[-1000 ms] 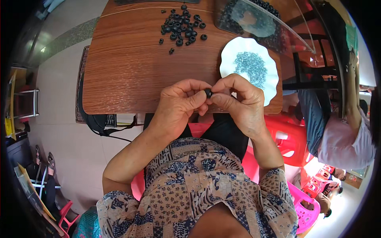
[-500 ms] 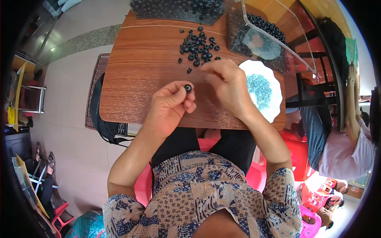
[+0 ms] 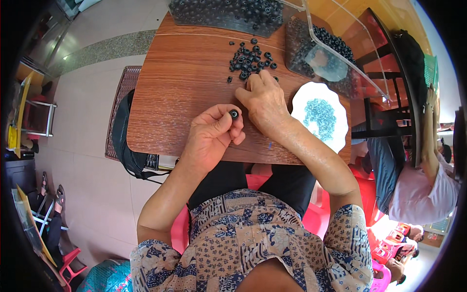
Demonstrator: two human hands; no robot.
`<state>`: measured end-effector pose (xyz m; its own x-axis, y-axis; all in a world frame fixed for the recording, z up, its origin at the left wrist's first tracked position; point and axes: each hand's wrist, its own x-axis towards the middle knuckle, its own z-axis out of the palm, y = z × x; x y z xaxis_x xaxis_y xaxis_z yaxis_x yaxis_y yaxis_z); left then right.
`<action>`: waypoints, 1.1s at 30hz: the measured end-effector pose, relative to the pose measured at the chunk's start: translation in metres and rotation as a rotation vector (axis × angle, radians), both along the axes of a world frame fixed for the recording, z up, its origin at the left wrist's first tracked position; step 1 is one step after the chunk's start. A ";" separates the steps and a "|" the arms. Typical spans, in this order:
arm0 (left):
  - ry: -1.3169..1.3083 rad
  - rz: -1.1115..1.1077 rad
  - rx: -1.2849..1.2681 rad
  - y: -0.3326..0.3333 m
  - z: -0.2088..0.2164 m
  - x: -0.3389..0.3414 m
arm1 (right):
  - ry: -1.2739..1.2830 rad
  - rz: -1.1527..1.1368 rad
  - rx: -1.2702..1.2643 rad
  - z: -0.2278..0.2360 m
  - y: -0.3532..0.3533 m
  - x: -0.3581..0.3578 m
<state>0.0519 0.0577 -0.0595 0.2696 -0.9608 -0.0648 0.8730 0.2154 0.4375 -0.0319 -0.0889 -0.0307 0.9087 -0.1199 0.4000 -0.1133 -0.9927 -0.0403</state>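
Observation:
My left hand (image 3: pixel 208 138) is raised over the near part of the wooden table (image 3: pixel 180 82). Between its thumb and fingers it pinches a small black round piece (image 3: pixel 234 114), a light ring showing on its end. My right hand (image 3: pixel 264 100) reaches down at the near edge of a loose pile of small black bead-like pieces (image 3: pixel 250 59). Its fingers are curled together, and the fingertips are hidden, so whatever they hold cannot be made out. Beside my right wrist a white scalloped plate (image 3: pixel 339 108) holds tiny blue-green shiny bits (image 3: pixel 318 117).
Two clear plastic boxes of black pieces stand at the far side, one at the back (image 3: pixel 226 14) and one at the right (image 3: pixel 297 44). A black bag (image 3: pixel 127 136) hangs at the table's left edge. Another person's pale shirt (image 3: pixel 418 194) shows at far right.
My right hand has moved left and turned, with its fingers drawn in toward the pile's near edge. My left hand still pinches the black piece. The whole view has shifted slightly.

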 end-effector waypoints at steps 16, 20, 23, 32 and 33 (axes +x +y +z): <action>0.003 0.014 0.015 0.000 0.002 -0.004 | -0.044 -0.055 0.127 -0.002 0.010 -0.018; -0.016 0.009 0.020 0.001 0.002 -0.006 | -0.109 -0.087 0.272 0.005 0.010 -0.036; -0.027 -0.003 0.064 0.000 0.003 -0.008 | -0.171 -0.155 0.686 0.018 0.015 -0.050; -0.098 -0.091 0.119 -0.012 0.016 -0.024 | -0.351 -0.220 1.289 0.036 0.024 -0.082; -0.108 -0.102 0.127 -0.014 0.019 -0.027 | -0.365 -0.229 1.347 0.039 0.027 -0.084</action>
